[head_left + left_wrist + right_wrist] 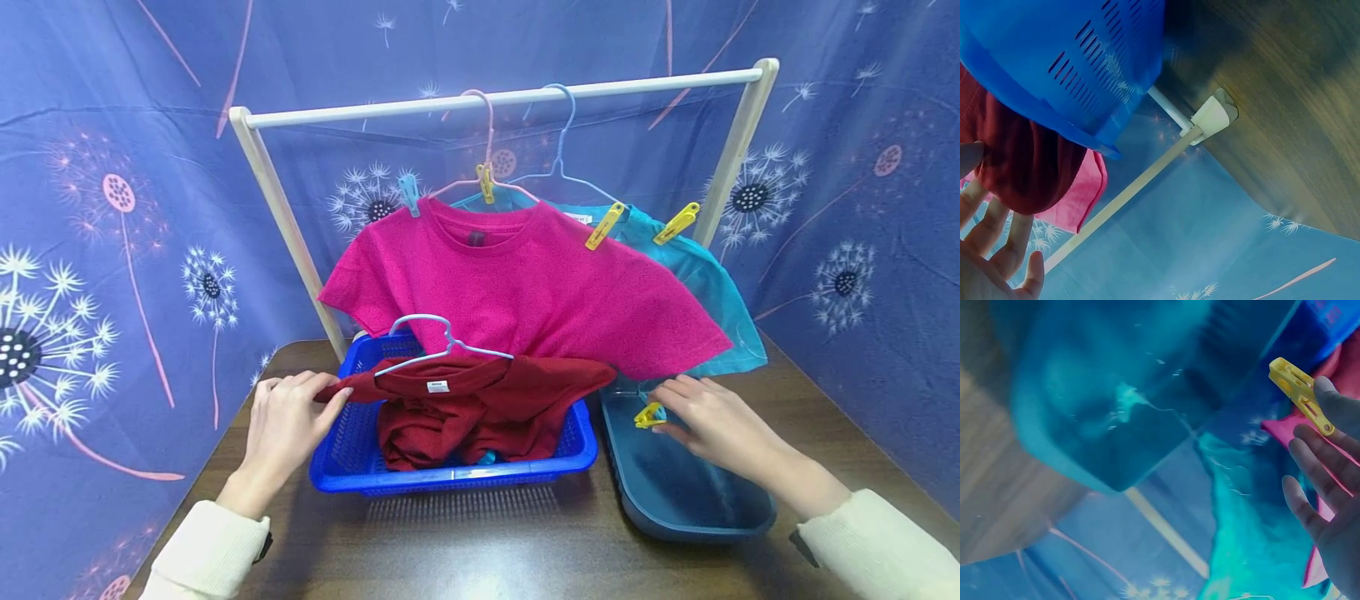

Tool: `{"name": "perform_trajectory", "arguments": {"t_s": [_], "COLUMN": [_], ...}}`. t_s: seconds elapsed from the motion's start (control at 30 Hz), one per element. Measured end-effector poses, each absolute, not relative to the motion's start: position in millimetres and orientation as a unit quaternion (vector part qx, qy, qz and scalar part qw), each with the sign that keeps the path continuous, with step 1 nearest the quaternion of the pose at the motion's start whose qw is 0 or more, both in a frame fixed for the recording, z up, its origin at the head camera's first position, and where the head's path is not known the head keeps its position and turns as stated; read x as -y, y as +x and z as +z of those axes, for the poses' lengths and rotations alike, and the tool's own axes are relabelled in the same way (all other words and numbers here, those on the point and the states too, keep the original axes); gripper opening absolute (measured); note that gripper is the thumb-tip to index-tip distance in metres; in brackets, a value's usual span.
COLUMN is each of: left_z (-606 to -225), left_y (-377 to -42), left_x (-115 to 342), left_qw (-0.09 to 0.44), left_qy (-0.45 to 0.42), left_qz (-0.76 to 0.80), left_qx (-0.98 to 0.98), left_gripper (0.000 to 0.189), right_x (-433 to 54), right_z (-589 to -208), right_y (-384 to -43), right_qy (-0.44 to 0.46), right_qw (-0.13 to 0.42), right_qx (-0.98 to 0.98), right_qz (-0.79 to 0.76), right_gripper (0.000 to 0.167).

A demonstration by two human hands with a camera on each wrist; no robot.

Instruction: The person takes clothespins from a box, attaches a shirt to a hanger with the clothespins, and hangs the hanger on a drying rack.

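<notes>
Between the thumb and fingers of my left hand [288,421] is the sleeve end of a dark red T-shirt [472,408]. The shirt's neckline is on a light blue hanger [450,337], and its lower part lies bunched in a blue basket [453,479]. My right hand [708,417] pinches a yellow clothespin [1300,395] above a dark teal bin [686,492]. In the left wrist view, the red cloth [1029,156] droops over the basket rim beside my fingers.
Behind, a rack with a white rail [360,110] bears a magenta T-shirt [480,279] and a turquoise T-shirt [731,312] on hangers. Yellow clothespins [604,227] and a blue clothespin [408,195] grip the shirts and a hanger. A patterned blue curtain [112,317] surrounds the wooden table [465,558].
</notes>
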State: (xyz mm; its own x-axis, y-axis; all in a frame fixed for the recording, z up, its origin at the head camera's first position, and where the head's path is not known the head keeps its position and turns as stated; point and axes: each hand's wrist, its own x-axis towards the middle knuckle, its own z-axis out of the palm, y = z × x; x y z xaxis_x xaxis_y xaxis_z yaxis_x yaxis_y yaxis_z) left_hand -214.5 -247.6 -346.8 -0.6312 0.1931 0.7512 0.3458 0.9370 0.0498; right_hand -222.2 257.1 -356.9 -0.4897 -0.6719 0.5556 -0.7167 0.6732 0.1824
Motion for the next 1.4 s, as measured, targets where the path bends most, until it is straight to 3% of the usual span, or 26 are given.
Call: {"name": "perform_trajectory", "arguments": {"t_s": [0.43,0.8,0.9,1.03,1.2,1.4], "left_z": [-346.3,-348.9,-349.4,-350.1,-350.5,-350.8], "left_y": [-214.6,-213.9,-214.1,-214.0,-213.3,-212.8], "left_x": [245.3,244.7,244.7,244.5,243.9,243.3], "left_qw": [0.422,0.418,0.417,0.415,0.413,0.412], "left_qy": [-0.140,-0.130,-0.130,-0.130,-0.128,-0.128], "left_qz": [-0.098,-0.098,-0.099,-0.098,-0.097,-0.097], "left_qx": [0.891,0.894,0.894,0.895,0.897,0.897], "left_gripper": [0.017,0.017,0.017,0.017,0.017,0.017], "right_x": [-230.8,-212.0,-206.5,-199.1,-189.8,-183.2], "right_z": [-326.9,-313.2,-310.6,-307.1,-304.0,-302.9], "right_y": [-222.5,-231.1,-234.8,-239.3,-243.8,-248.0], "right_qy": [0.398,0.379,0.377,0.372,0.357,0.353], "right_qw": [0.353,0.341,0.343,0.344,0.348,0.342], "right_qx": [0.844,0.854,0.853,0.854,0.859,0.861], "right_qz": [0.069,0.107,0.114,0.119,0.116,0.127], "right_gripper": [0.061,0.069,0.062,0.040,0.047,0.043]}}
